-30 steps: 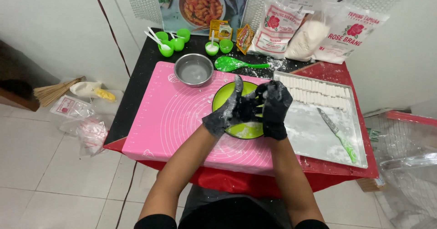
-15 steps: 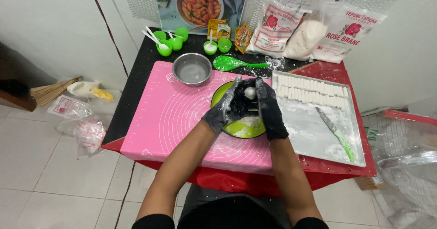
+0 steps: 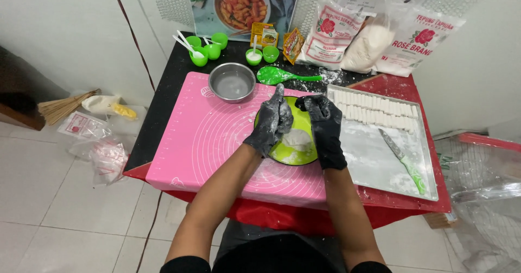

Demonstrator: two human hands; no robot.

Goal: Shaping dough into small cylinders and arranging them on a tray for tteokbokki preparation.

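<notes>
Dough lump (image 3: 297, 139) in green bowl (image 3: 304, 156), frame centre — I judge soft, sticky, light; scoop from underneath. Left hand (image 3: 269, 122) loosely curled, right hand (image 3: 327, 129) loosely curled — neither visibly holding anything.

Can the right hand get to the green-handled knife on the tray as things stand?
Probably yes. The right hand hovers over the green bowl, next to the tray. The knife lies on bare floured tray with nothing between; the dough sticks lie farther back.

Matt pink silicone mat (image 3: 217, 143); shiny metal bowl (image 3: 232, 82) at its twelve o'clock; glossy green plastic plate (image 3: 296, 153); floury black gloves.
</notes>
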